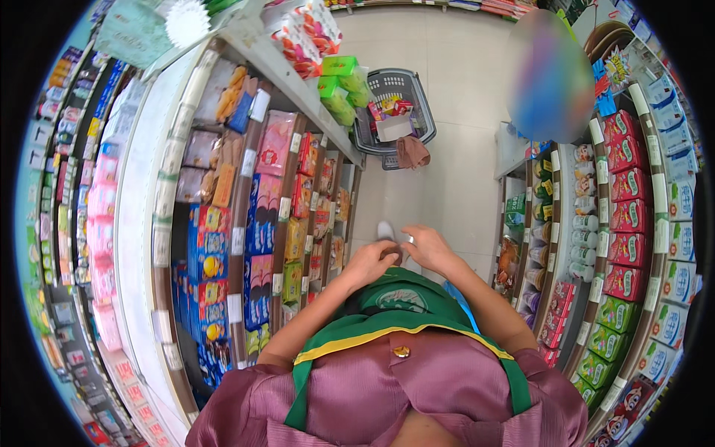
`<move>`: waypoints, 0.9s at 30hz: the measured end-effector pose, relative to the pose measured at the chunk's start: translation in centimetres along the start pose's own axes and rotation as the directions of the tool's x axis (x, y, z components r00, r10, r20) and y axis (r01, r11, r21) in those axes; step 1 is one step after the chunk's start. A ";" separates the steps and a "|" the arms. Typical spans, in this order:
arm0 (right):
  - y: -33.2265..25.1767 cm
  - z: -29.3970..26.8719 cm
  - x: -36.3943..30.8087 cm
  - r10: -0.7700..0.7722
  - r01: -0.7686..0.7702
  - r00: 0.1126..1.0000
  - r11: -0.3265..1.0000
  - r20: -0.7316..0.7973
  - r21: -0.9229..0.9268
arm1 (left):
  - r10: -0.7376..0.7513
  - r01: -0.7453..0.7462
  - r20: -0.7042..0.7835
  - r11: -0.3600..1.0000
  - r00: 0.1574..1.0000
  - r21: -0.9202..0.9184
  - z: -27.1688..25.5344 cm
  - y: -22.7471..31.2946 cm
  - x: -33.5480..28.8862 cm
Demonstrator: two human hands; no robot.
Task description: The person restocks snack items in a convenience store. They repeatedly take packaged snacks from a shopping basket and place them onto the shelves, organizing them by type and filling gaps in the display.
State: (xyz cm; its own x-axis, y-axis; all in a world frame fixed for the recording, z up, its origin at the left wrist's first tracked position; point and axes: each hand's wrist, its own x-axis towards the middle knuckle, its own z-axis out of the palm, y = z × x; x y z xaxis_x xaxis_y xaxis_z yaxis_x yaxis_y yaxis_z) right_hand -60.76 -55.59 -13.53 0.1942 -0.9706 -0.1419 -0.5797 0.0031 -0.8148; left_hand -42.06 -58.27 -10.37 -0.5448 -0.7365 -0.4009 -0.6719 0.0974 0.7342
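Observation:
My left hand (pixel 375 262) and my right hand (pixel 426 247) are close together in front of my waist, just above the green apron (pixel 395 294). The fingers of both hands are curled in towards each other, with a small gap between the hands. A small pale spot shows at the fingertips of my right hand, too small to name. Whatever the left fingers hold, if anything, is hidden. Past my hands, a grey shopping basket (pixel 426 100) stands on the floor with small red and yellow packs, an open white box (pixel 393 128) and a brown cloth (pixel 412 153) at its near edge.
Shelves of blue packs (pixel 208 242) and other snacks line my left; red boxes (pixel 625 212) and green packs (pixel 612 339) fill the right shelves. Green-wrapped packs (pixel 339 89) sit beside the basket. A tiled aisle (pixel 458 74) runs ahead. A blurred patch covers the upper right.

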 end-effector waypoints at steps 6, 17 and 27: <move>2.3 -4.1 5.7 0.165 -0.167 0.985 0.986 -0.048 -0.024 | 0.106 -0.105 0.077 0.994 0.991 -0.026 -2.8 -0.1 10.0; 7.7 -7.9 20.6 0.212 -0.212 0.977 0.975 -0.005 -0.070 | -0.071 0.060 0.184 0.996 0.980 0.063 -8.7 -5.3 25.2; 19.8 -4.6 27.5 0.360 -0.357 0.883 0.932 0.301 -0.067 | -0.350 0.347 0.244 0.936 0.904 0.056 -6.5 -11.2 31.5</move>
State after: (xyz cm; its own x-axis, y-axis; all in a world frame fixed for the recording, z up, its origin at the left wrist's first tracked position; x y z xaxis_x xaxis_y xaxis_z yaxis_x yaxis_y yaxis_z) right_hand -70.52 -83.30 -31.02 0.2014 -0.7837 -0.5876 -0.6622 0.3331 -0.6712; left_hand -48.45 -86.92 -27.65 -0.3798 -0.5372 -0.7531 -0.8463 -0.1271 0.5174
